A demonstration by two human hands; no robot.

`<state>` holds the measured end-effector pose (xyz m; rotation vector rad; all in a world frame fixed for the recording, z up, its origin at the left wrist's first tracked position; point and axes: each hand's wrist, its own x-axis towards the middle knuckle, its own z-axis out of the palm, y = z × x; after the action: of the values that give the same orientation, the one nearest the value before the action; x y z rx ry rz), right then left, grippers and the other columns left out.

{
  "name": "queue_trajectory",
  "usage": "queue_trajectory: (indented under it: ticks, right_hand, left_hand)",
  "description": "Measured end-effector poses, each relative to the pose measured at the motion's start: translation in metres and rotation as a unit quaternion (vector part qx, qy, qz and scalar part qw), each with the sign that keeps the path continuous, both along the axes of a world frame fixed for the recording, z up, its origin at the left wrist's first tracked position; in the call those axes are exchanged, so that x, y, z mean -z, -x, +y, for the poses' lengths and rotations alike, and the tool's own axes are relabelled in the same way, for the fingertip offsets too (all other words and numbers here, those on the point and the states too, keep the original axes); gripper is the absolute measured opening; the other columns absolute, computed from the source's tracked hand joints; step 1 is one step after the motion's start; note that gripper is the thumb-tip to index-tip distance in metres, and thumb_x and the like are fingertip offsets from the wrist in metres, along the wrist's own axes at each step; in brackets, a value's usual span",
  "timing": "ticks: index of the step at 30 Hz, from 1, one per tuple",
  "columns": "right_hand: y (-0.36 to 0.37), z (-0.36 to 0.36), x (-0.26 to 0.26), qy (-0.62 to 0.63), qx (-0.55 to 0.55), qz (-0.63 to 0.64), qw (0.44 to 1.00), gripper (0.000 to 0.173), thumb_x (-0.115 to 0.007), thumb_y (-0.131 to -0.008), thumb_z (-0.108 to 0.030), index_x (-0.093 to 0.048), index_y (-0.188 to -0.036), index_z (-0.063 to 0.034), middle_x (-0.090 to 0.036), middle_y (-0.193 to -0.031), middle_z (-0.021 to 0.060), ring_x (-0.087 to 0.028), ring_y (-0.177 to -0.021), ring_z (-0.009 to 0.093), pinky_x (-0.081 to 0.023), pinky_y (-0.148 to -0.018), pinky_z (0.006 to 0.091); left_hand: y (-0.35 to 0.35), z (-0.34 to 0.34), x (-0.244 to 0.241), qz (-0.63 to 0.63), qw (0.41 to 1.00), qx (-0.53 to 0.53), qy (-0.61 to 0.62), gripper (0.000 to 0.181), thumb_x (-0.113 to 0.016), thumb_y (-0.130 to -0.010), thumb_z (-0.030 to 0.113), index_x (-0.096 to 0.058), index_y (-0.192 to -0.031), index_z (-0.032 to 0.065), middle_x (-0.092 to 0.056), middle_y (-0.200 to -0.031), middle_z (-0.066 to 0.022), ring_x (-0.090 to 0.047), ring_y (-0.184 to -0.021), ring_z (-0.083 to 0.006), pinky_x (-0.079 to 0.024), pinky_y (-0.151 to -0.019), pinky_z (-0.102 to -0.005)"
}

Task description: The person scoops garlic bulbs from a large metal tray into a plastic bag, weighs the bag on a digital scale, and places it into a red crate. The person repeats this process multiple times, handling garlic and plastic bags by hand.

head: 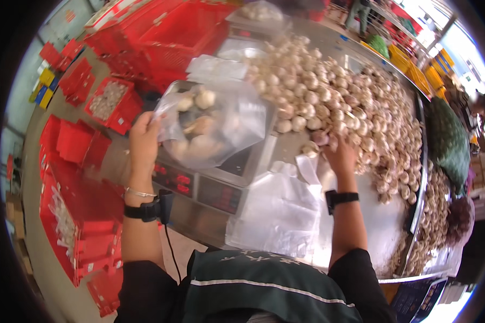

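Observation:
My left hand grips the left edge of a clear plastic bag. Several garlic bulbs show through the film. Beneath the bag is the tray of a digital scale, whose red digits face me; whether the bag rests fully on the tray is unclear. At the near edge of a large garlic heap, my right hand reaches in among the bulbs. Its fingertips are partly hidden, so a grip on a bulb cannot be made out. Flat plastic bags lie between the scale and my right forearm.
Red plastic crates stand behind and left of the scale, one holding garlic. A second scale carries a filled bag. Right of the metal table, beyond a raised rail, lie more garlic and a green mesh sack.

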<state>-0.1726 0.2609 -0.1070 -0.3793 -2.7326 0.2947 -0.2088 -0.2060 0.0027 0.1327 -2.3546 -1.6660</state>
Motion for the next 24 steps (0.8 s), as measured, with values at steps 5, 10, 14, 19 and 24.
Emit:
queue_trajectory:
  ticks: [5,10,14,19,24]
  right_hand:
    - [-0.029,0.014,0.04,0.001,0.075,-0.054,0.996,0.058,-0.072,-0.069,-0.043,-0.054,-0.118,-0.0193,-0.046,-0.125,0.0217,-0.053,-0.105,0.042,-0.046,-0.085,0.0494]
    - [-0.021,0.018,0.054,-0.009,0.102,-0.103,0.989,0.065,-0.074,-0.064,-0.041,-0.053,-0.121,-0.0184,-0.044,-0.128,0.0255,-0.052,-0.107,0.043,-0.046,-0.089,0.047]
    - [-0.017,0.024,0.056,0.086,0.133,-0.035,0.987,0.063,-0.073,-0.068,-0.046,-0.057,-0.116,-0.0098,-0.06,-0.103,0.0227,-0.058,-0.099,0.039,-0.047,-0.084,0.0453]
    - [0.0,-0.103,-0.1,0.341,-0.082,0.174,0.92,0.041,-0.068,-0.082,-0.016,-0.053,-0.117,0.0007,-0.065,-0.101,0.0112,-0.063,-0.09,0.017,-0.05,-0.077,0.0306]
    - [0.019,-0.212,-0.176,0.428,-0.421,0.138,0.788,0.059,-0.078,-0.072,-0.012,-0.05,-0.122,-0.0003,-0.058,-0.116,0.0089,-0.056,-0.103,0.017,-0.046,-0.087,0.0318]
  left_hand:
    - [0.006,-0.022,-0.001,0.003,0.999,0.043,0.034,0.015,-0.061,-0.088,0.019,-0.061,-0.093,0.0047,-0.051,-0.069,0.0067,-0.042,-0.058,-0.0011,-0.031,-0.05,-0.0183]
    - [0.006,-0.026,-0.011,-0.024,0.99,0.139,-0.02,0.021,-0.064,-0.087,0.02,-0.062,-0.096,0.0021,-0.057,-0.077,0.0051,-0.048,-0.069,-0.0013,-0.036,-0.059,-0.0174]
    - [0.009,-0.026,-0.026,-0.043,0.974,0.197,-0.102,0.028,-0.066,-0.086,0.022,-0.063,-0.103,-0.0003,-0.062,-0.086,0.0024,-0.053,-0.079,-0.0031,-0.039,-0.068,-0.0181]
    - [0.009,-0.041,-0.03,-0.072,0.957,0.23,-0.163,0.031,-0.066,-0.085,0.022,-0.064,-0.107,0.001,-0.064,-0.091,0.0001,-0.056,-0.079,-0.0046,-0.042,-0.068,-0.0198]
    - [0.011,-0.026,-0.041,-0.021,0.934,0.282,-0.218,0.031,-0.063,-0.087,0.02,-0.062,-0.113,0.0037,-0.064,-0.09,0.0018,-0.056,-0.078,-0.0036,-0.043,-0.065,-0.0195]
